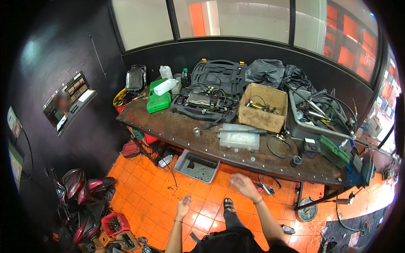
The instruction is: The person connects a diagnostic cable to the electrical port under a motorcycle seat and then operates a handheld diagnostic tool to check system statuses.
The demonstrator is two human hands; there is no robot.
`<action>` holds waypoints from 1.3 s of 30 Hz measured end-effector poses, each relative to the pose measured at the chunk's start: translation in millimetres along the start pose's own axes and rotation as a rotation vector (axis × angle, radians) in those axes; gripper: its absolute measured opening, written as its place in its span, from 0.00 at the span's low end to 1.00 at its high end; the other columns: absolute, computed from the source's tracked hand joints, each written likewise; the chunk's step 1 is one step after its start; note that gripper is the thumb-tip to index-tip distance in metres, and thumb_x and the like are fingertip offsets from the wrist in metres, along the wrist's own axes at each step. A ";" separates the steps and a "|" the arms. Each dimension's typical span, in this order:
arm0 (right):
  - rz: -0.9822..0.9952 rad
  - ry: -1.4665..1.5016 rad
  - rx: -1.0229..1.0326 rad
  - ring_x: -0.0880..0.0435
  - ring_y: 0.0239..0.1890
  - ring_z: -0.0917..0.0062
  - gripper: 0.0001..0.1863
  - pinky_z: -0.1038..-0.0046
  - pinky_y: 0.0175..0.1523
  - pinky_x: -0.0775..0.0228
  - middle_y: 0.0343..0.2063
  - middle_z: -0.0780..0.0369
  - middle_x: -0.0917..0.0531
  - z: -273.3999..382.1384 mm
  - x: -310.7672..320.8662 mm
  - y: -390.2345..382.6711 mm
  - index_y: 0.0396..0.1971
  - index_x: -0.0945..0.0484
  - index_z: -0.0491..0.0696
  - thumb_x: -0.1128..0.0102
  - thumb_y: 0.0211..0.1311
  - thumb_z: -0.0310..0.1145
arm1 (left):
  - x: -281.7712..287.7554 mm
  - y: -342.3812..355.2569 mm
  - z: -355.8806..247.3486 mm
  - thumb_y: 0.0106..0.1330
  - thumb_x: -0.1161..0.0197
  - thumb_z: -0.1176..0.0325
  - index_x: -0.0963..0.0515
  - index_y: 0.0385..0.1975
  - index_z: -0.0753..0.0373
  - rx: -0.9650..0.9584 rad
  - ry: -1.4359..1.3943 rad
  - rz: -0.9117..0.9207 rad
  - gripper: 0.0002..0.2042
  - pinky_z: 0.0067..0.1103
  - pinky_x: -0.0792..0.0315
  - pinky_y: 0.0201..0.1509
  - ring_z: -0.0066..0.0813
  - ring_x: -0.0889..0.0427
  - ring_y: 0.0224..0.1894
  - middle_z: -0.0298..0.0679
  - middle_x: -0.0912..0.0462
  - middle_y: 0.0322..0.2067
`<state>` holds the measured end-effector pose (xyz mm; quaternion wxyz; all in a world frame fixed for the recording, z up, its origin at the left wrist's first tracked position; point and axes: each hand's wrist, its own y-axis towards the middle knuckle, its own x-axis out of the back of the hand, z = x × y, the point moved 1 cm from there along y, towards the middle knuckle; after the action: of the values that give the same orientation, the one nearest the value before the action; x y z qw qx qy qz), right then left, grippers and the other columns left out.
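My left hand (pixel 183 206) hangs over the orange tiles with its fingers loosely curled and apart, holding nothing. My right hand (pixel 245 185) is raised a little below the front edge of the dark metal table (pixel 190 128), open with bent fingers and empty. Nearest beyond them are a grey plastic tub (pixel 179 168) under the table and, on top, a clear plastic case (pixel 239 141). Behind that stand an open black tool case (pixel 214 74), a cardboard box (pixel 262 121) of parts, a green case (pixel 158 105) and a grey crate (pixel 314 130) of tools.
A red scooter (pixel 88 187) and a red crate (pixel 112 223) stand at the left. A person (pixel 61 111) shows through a wall opening. A round metal container (pixel 308 209), tools and a hose lie low at the right. A green box (pixel 335 154) sits at the table's right end.
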<state>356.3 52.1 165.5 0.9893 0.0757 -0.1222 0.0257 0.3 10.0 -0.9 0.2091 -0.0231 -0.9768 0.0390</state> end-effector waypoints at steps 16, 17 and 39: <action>-0.410 -0.646 -0.199 0.23 0.51 0.49 0.38 0.54 0.56 0.28 0.50 0.39 0.28 -16.3 -10.6 470.2 0.55 0.33 0.33 0.27 0.52 0.44 | 78.5 267.5 -233.5 0.75 0.46 0.65 0.23 0.50 0.71 -0.167 -0.297 -0.186 0.14 0.26 0.25 0.52 0.30 0.18 0.45 0.45 0.16 0.46; -0.391 -0.560 -0.249 0.23 0.52 0.48 0.39 0.53 0.56 0.29 0.50 0.39 0.28 -7.8 -7.2 469.5 0.56 0.34 0.33 0.27 0.52 0.43 | 80.8 294.4 -241.6 0.75 0.46 0.65 0.23 0.50 0.71 -0.192 -0.322 -0.117 0.15 0.26 0.25 0.52 0.29 0.18 0.46 0.45 0.16 0.46; -0.600 -0.052 -0.270 0.28 0.64 0.55 0.42 0.64 0.65 0.35 0.56 0.47 0.28 52.2 -122.6 352.6 0.62 0.42 0.41 0.35 0.43 0.18 | 14.8 515.1 -253.0 0.75 0.43 0.56 0.30 0.25 0.62 -0.224 -0.242 0.937 0.18 0.16 0.38 0.26 0.13 0.34 0.22 0.28 0.30 0.19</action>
<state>200.6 388.1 236.1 0.9504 -0.0229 -0.1219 -0.2853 105.4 540.7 191.0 0.0506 -0.4774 -0.8768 0.0261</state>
